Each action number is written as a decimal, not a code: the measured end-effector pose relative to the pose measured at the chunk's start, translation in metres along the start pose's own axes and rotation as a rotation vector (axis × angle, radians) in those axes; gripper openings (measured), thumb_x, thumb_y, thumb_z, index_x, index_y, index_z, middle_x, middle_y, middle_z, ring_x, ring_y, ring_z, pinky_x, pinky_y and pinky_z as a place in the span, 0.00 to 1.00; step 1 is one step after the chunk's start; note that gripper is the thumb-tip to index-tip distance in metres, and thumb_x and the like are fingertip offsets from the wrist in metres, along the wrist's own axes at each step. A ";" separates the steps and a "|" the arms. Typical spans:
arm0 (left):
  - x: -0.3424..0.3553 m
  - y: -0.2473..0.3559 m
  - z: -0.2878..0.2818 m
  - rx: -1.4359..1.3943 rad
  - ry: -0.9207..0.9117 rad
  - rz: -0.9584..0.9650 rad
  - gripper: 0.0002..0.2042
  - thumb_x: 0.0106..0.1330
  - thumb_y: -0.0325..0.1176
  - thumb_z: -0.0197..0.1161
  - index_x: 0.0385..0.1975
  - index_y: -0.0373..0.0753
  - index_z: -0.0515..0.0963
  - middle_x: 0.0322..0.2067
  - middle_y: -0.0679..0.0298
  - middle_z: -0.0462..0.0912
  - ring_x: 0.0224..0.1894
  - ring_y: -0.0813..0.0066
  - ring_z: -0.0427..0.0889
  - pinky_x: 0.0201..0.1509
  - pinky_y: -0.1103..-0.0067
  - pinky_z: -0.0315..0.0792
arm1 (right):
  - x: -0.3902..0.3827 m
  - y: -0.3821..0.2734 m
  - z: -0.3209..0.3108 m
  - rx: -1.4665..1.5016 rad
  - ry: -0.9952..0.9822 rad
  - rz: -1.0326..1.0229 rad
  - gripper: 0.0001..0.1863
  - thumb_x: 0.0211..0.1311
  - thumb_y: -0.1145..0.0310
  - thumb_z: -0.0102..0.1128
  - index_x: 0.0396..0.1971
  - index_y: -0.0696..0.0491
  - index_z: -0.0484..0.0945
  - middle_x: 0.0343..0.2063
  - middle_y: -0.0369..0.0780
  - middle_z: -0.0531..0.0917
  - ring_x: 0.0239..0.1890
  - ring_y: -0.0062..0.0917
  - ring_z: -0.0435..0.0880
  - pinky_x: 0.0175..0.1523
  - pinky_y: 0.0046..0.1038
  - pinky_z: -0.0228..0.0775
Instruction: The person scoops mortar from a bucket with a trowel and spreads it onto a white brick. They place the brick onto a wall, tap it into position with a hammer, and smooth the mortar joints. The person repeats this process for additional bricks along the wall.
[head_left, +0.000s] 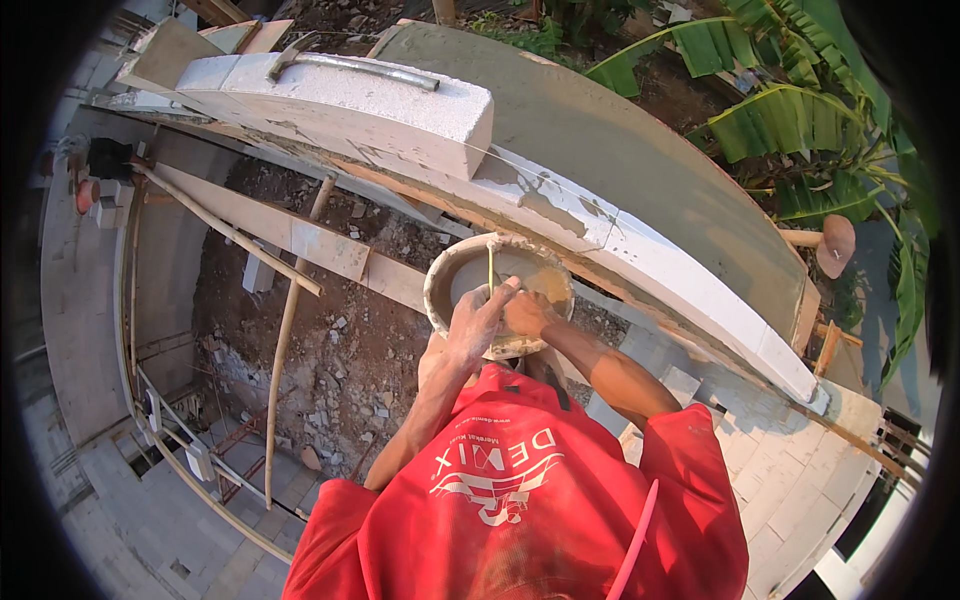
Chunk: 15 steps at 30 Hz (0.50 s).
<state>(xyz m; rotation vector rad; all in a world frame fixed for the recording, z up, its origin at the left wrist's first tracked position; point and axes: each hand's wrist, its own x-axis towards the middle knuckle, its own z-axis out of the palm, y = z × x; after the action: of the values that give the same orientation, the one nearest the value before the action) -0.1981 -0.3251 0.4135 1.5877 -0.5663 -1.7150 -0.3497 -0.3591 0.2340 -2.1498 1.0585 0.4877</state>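
Below me stands a round bucket (432,300) with a pale, mortar-crusted rim and greyish, wet-looking contents. Both hands meet over its near side. My left hand (474,322) is closed, with a thin yellow strip (491,266) rising from it toward the far rim; whether this is a tape or a handle I cannot make out. Pressed close beside it, my right hand (528,314) has its fingers curled, and whatever they hold is hidden. Beyond the bucket runs a curved wall of white blocks (650,262), with grey mortar (550,212) smeared on its top.
A hammer (355,70) lies on the raised white block (400,115). Behind the wall is a grey concrete slab (590,120), with banana leaves (785,125) at right. Wooden poles (283,385) and a plank (330,248) cross above rubble-strewn ground (350,350) at left.
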 end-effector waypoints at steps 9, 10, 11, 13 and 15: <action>-0.016 0.027 0.031 -0.103 -0.013 0.066 0.22 0.70 0.56 0.61 0.33 0.39 0.72 0.23 0.76 0.61 0.25 0.86 0.59 0.33 0.82 0.62 | -0.106 0.053 -0.078 0.517 -0.088 0.121 0.25 0.61 0.51 0.60 0.47 0.57 0.83 0.35 0.48 0.87 0.30 0.39 0.87 0.40 0.39 0.77; -0.018 0.030 0.027 -0.105 -0.001 0.069 0.23 0.70 0.56 0.61 0.34 0.39 0.72 0.22 0.76 0.61 0.25 0.86 0.59 0.33 0.83 0.62 | -0.122 0.054 -0.088 0.553 -0.068 0.120 0.24 0.63 0.51 0.59 0.47 0.57 0.82 0.32 0.45 0.86 0.26 0.36 0.84 0.38 0.38 0.75; -0.020 0.032 0.025 -0.123 0.012 0.051 0.23 0.69 0.57 0.61 0.34 0.39 0.71 0.22 0.76 0.60 0.24 0.86 0.59 0.33 0.83 0.62 | -0.133 0.054 -0.097 0.612 -0.041 0.089 0.24 0.65 0.51 0.58 0.47 0.57 0.81 0.30 0.43 0.86 0.22 0.33 0.82 0.36 0.38 0.73; -0.021 0.036 0.025 -0.108 0.018 0.080 0.24 0.68 0.58 0.61 0.35 0.39 0.71 0.21 0.77 0.59 0.24 0.86 0.59 0.33 0.83 0.61 | -0.146 0.059 -0.109 0.675 0.003 0.028 0.30 0.65 0.42 0.58 0.49 0.55 0.81 0.32 0.44 0.86 0.31 0.35 0.84 0.44 0.38 0.74; -0.021 0.039 0.026 -0.136 0.012 0.100 0.24 0.68 0.58 0.61 0.35 0.39 0.71 0.20 0.77 0.59 0.25 0.85 0.60 0.33 0.82 0.62 | -0.151 0.067 -0.113 0.574 0.131 -0.084 0.34 0.64 0.37 0.58 0.50 0.55 0.81 0.33 0.45 0.86 0.39 0.36 0.85 0.50 0.38 0.73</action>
<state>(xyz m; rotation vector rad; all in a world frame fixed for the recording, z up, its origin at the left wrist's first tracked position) -0.2162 -0.3386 0.4597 1.4499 -0.5040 -1.6331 -0.4903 -0.3868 0.3736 -1.7162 1.0214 -0.0074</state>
